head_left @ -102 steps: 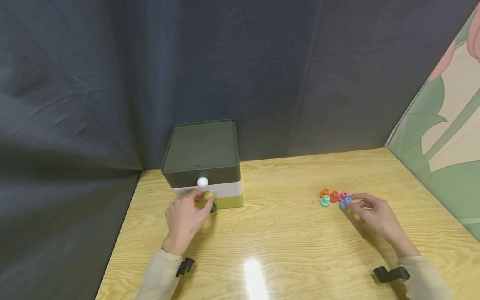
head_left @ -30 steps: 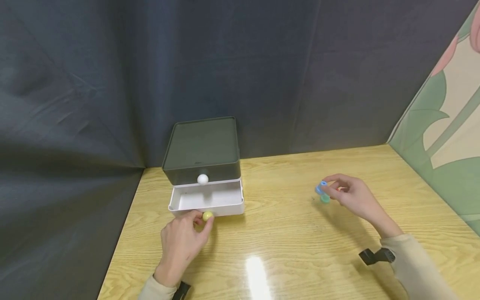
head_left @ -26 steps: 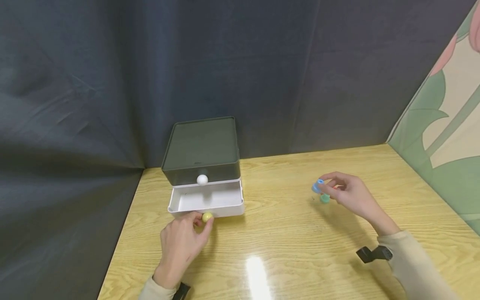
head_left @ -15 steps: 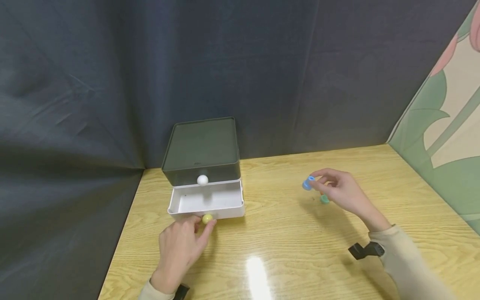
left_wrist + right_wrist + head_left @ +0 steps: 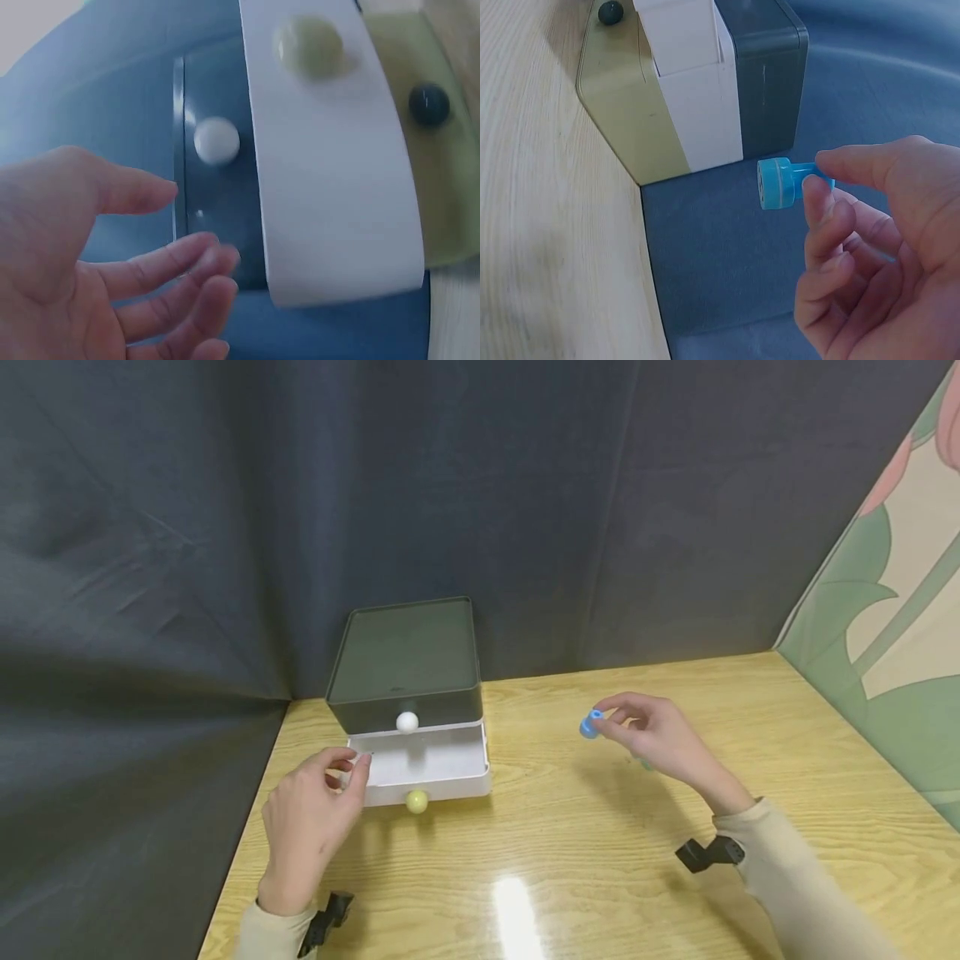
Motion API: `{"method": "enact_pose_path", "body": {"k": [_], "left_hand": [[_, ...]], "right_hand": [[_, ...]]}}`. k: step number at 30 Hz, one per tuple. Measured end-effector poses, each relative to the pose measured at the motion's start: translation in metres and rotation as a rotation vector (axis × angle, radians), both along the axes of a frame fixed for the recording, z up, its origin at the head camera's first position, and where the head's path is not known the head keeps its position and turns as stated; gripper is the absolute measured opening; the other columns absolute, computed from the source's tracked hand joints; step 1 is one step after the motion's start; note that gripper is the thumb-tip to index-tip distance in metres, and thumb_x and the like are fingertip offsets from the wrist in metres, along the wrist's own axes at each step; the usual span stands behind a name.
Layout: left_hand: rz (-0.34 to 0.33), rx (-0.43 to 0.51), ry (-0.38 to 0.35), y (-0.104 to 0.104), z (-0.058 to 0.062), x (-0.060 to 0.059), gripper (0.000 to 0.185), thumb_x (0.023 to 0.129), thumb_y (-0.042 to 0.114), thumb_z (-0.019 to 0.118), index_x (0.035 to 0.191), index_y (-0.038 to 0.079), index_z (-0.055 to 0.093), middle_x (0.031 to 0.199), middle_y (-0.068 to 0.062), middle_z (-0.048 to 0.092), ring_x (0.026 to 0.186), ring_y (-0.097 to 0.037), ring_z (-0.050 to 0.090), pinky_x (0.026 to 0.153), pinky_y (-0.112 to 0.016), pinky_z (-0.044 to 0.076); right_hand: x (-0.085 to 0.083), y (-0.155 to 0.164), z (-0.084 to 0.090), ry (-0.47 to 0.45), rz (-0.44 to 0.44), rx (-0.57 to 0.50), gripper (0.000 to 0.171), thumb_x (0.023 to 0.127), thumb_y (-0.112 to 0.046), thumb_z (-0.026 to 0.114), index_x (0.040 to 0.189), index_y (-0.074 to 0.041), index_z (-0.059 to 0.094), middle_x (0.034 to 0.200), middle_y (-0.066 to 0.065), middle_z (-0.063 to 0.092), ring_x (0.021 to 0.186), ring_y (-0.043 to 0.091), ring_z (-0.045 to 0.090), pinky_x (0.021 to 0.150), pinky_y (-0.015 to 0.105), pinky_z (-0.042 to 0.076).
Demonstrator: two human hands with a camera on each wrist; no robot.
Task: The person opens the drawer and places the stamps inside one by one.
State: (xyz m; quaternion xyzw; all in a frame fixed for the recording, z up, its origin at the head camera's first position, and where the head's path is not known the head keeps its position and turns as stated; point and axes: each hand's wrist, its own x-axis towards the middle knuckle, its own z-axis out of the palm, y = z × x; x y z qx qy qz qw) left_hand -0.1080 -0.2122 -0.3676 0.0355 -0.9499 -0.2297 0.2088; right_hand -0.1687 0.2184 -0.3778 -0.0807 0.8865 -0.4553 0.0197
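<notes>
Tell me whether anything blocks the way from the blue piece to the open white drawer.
Nothing visible does. The right hand pinches the blue piece above bare table. The white drawer stands open, and the left hand is at its left front corner.

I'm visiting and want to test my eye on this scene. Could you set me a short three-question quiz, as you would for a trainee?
1. True or false: the white drawer is pulled out.
2. What does the right hand pinch? A) blue piece B) yellow knob C) nothing
3. Fill in: the left hand holds ____.

Key: 1 true. 2 A; the right wrist view shows thumb and fingertips on it, raised off the table. 3 nothing; its fingers are relaxed beside the drawer's front left corner.
</notes>
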Motion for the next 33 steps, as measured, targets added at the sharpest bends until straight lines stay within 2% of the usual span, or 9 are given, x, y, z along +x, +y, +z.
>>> {"method": "enact_pose_path", "body": {"k": [2,5,8,11,17,24,27,33], "left_hand": [[0.019,0.006,-0.025,-0.006,0.0,-0.005,0.034,0.099,0.042,0.069,0.116,0.014,0.081,0.103,-0.004,0.081,0.081,-0.026,0.076,0.057,-0.039,0.049],[0.027,0.005,-0.104,-0.013,-0.001,-0.012,0.041,0.102,0.044,0.065,0.126,0.013,0.077,0.113,-0.009,0.08,0.087,-0.028,0.077,0.06,-0.041,0.049],[0.021,0.006,-0.195,-0.017,-0.004,-0.017,0.046,0.104,0.044,0.061,0.133,0.011,0.073,0.117,-0.012,0.079,0.087,-0.031,0.075,0.059,-0.038,0.047],[0.011,0.009,-0.24,-0.019,-0.009,-0.021,0.048,0.105,0.042,0.058,0.136,0.008,0.071,0.116,-0.014,0.079,0.087,-0.035,0.073,0.058,-0.036,0.045],[-0.011,0.027,-0.222,-0.02,-0.015,-0.024,0.044,0.106,0.031,0.055,0.136,0.004,0.071,0.112,-0.017,0.079,0.085,-0.037,0.072,0.059,-0.035,0.044],[-0.019,0.031,-0.198,-0.019,-0.015,-0.023,0.039,0.104,0.022,0.057,0.134,0.002,0.072,0.11,-0.021,0.079,0.068,-0.028,0.062,0.056,-0.033,0.039],[-0.025,0.028,-0.201,-0.018,-0.013,-0.022,0.038,0.104,0.02,0.058,0.133,0.001,0.073,0.11,-0.021,0.079,0.065,-0.026,0.06,0.056,-0.033,0.039],[-0.034,0.012,-0.195,-0.018,-0.012,-0.022,0.037,0.104,0.019,0.059,0.131,-0.001,0.073,0.109,-0.022,0.079,0.068,-0.027,0.066,0.056,-0.032,0.041]], "right_hand": [[-0.001,-0.005,0.001,0.007,0.01,0.002,0.037,0.099,-0.041,0.076,0.124,-0.015,0.074,0.094,0.006,0.074,0.054,0.01,0.051,0.049,0.029,0.042],[-0.004,-0.012,0.003,0.014,0.023,0.005,0.034,0.098,-0.04,0.077,0.123,-0.016,0.074,0.093,0.004,0.075,0.055,0.01,0.051,0.051,0.028,0.042],[-0.006,-0.02,0.004,0.021,0.038,0.006,0.033,0.098,-0.038,0.078,0.122,-0.016,0.075,0.092,0.003,0.076,0.055,0.01,0.052,0.053,0.028,0.042],[-0.007,-0.027,0.004,0.027,0.05,-0.004,0.031,0.097,-0.035,0.078,0.121,-0.016,0.075,0.091,0.002,0.076,0.054,0.01,0.052,0.054,0.027,0.043],[-0.01,-0.042,0.005,0.041,0.084,-0.03,0.029,0.096,-0.03,0.08,0.119,-0.013,0.076,0.089,0.002,0.075,0.053,0.008,0.046,0.052,0.026,0.039],[-0.011,-0.061,0.005,0.043,0.11,-0.049,0.028,0.096,-0.027,0.079,0.119,-0.01,0.077,0.091,0.008,0.077,0.055,0.008,0.046,0.052,0.025,0.037],[-0.012,-0.07,0.006,0.044,0.133,-0.06,0.027,0.096,-0.026,0.079,0.118,-0.011,0.077,0.09,0.006,0.076,0.056,0.009,0.045,0.053,0.025,0.036],[-0.013,-0.089,0.009,0.064,0.168,-0.102,0.023,0.094,-0.026,0.081,0.114,-0.013,0.078,0.086,0.0,0.074,0.058,0.011,0.046,0.055,0.024,0.037]]}}
